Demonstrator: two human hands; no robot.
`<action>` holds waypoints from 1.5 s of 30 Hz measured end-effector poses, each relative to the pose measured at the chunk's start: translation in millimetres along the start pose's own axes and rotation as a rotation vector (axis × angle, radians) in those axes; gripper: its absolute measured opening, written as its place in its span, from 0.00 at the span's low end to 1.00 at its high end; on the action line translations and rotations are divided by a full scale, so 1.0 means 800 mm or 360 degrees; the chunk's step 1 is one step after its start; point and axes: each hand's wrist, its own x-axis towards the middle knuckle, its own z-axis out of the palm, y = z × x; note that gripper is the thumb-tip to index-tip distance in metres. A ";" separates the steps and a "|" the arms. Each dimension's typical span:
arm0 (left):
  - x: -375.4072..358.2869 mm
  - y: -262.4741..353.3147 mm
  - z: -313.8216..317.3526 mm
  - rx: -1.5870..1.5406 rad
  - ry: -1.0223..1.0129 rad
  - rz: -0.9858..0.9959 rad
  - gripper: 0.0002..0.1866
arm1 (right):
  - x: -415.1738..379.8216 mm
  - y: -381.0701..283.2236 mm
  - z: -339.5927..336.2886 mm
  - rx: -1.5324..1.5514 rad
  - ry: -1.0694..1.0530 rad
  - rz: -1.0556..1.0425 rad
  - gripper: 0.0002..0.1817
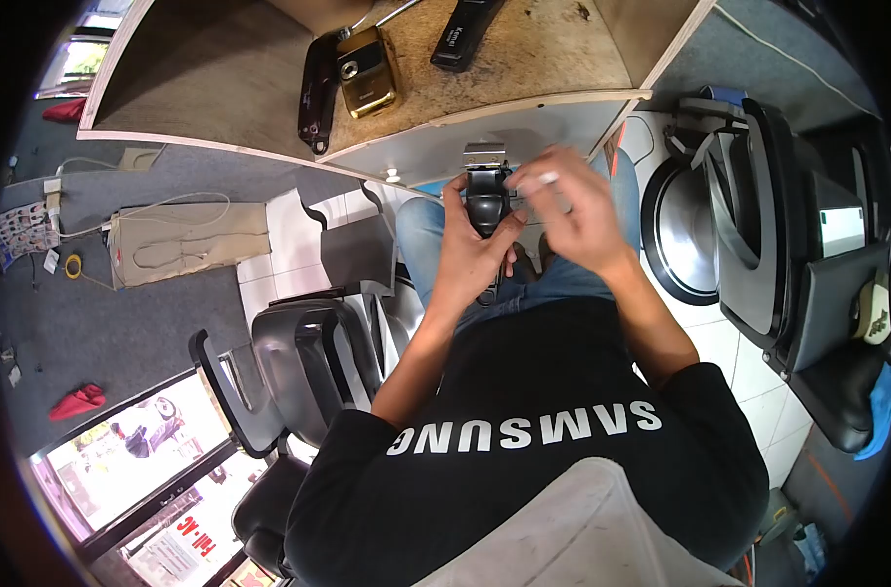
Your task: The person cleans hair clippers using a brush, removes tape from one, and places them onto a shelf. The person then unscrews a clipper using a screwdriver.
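A black hair clipper (486, 203) stands in front of my lap, its metal blade end pointing away from me towards the cabinet. My left hand (468, 252) is closed around the clipper's body, thumb on one side and fingers on the other. Just right of the clipper is my right hand (574, 210), its fingers bent and smeared by motion. Whether those fingers touch the clipper or hold anything cannot be made out. A small pale spot shows on one of them.
Above my hands, a wooden shelf (524, 59) holds a gold trimmer (367, 73), a dark clipper (318, 93) and a black Kemei clipper (462, 34). Black barber chairs stand left (313, 367) and right (768, 215). Cardboard (186, 245) lies at left with a cord.
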 end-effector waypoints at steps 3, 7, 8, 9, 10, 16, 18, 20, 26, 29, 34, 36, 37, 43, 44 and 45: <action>0.002 -0.004 -0.002 -0.0065 -0.0017 0.0010 0.38 | 0.001 0.000 -0.001 -0.0398 -0.0068 0.0055 0.02; -0.004 0.005 -0.005 -0.0347 -0.0041 -0.0044 0.33 | 0.009 0.000 -0.003 0.0154 0.0349 0.0812 0.10; -0.004 0.008 -0.005 -0.0432 -0.0057 -0.0061 0.31 | 0.003 0.009 0.000 0.0247 0.0261 0.0714 0.15; -0.004 0.010 -0.005 -0.0518 -0.0078 -0.0078 0.30 | -0.002 0.011 0.004 0.0445 0.0171 0.0780 0.15; -0.003 0.011 -0.006 -0.0554 -0.0132 -0.0079 0.28 | -0.007 0.011 0.007 0.0640 0.0080 0.0843 0.14; -0.004 0.010 -0.014 -0.0699 -0.0243 -0.0077 0.24 | -0.004 0.016 0.002 0.0692 0.0184 0.1055 0.15; -0.006 0.010 -0.013 -0.0715 -0.0246 -0.0121 0.23 | -0.007 0.007 0.004 0.0755 -0.0014 0.0987 0.15; -0.004 0.009 -0.012 -0.0641 -0.0285 -0.0102 0.23 | -0.006 0.002 0.011 0.0603 -0.0019 0.0923 0.15; -0.010 0.010 -0.005 -0.0626 -0.0297 -0.0077 0.25 | -0.001 0.002 0.004 0.0636 0.0087 0.0957 0.15; -0.008 0.007 -0.004 -0.0586 -0.0358 -0.0059 0.26 | 0.001 -0.004 0.008 0.0471 0.0207 0.0955 0.14; -0.011 0.007 -0.010 -0.0639 -0.0468 -0.0067 0.32 | 0.006 -0.010 -0.001 0.0495 0.0064 0.0897 0.14; -0.008 0.004 -0.014 -0.0707 -0.0579 -0.0100 0.35 | 0.011 -0.013 0.004 0.0367 0.0055 0.0877 0.14; -0.007 0.001 -0.015 -0.0743 -0.0631 -0.0120 0.36 | 0.014 -0.011 0.002 0.0306 0.0122 0.0865 0.14; -0.012 0.003 -0.015 -0.1040 -0.0713 -0.0205 0.42 | 0.017 -0.025 0.001 0.0348 0.0000 0.0592 0.12; -0.011 0.005 -0.014 -0.1100 -0.0741 -0.0214 0.43 | 0.014 -0.016 0.007 0.0334 0.0063 0.0595 0.11; -0.011 0.003 -0.015 -0.1175 -0.0793 -0.0219 0.44 | 0.016 -0.014 0.006 0.0291 0.0112 0.0652 0.10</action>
